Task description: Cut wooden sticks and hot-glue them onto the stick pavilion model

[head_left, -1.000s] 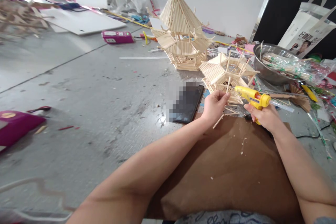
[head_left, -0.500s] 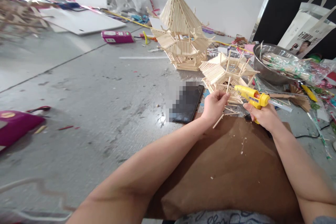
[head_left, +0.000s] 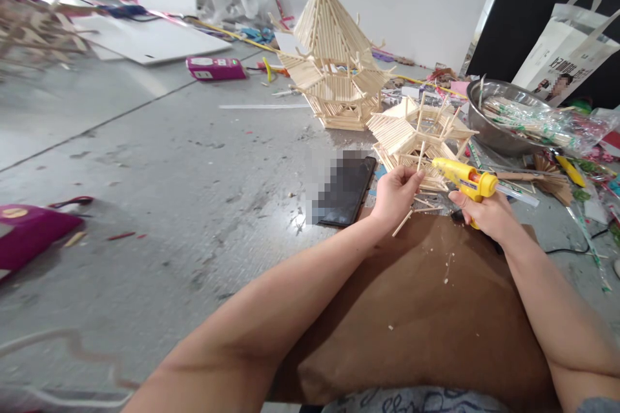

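My left hand [head_left: 398,192] pinches a thin wooden stick [head_left: 421,156] that points upward. In my right hand [head_left: 487,211] is a yellow hot glue gun [head_left: 462,175], its nozzle aimed left toward that stick and a clear glue stick jutting from its rear. Right behind both hands stands a low model pavilion [head_left: 394,134] of wooden sticks, with a sloped roof ring and upright posts; my hands hide part of its front. A taller stick pavilion [head_left: 334,87] with a pointed roof rises farther back. Loose sticks [head_left: 403,222] lie under my left hand.
A phone [head_left: 346,190] lies left of my left hand. At the right stand a metal bowl [head_left: 498,135] of wrapped sticks and a white bag [head_left: 557,51]. Purple power strips [head_left: 216,69] rest on the grey floor [head_left: 194,168]. A brown sheet [head_left: 436,322] covers my lap.
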`<state>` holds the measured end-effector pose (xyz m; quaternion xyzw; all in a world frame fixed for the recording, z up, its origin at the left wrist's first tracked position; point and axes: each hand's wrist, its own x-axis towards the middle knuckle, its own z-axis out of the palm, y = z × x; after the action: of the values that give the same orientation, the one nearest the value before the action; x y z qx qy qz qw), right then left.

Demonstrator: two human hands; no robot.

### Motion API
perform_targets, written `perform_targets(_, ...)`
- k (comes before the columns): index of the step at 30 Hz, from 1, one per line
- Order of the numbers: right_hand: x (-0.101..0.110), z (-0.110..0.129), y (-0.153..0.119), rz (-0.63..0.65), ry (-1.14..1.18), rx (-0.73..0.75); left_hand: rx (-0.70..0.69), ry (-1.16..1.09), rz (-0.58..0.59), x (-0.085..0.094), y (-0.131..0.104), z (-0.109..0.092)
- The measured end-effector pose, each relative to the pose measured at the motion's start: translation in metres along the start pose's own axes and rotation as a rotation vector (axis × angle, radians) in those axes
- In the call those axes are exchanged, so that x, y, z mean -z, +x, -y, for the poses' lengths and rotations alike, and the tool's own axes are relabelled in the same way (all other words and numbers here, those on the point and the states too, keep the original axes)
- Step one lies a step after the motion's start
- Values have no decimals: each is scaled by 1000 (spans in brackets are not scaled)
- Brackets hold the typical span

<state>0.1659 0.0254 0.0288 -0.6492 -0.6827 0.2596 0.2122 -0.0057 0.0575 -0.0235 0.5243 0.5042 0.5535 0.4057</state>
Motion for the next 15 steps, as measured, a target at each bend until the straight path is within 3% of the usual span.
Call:
perform_targets(11,7,5,-3,42,-12,-20,23,-33,3,0,1,-1)
perform_targets(15,13,-2,-4,15,80,46,63,-30,34,-1,3,-3)
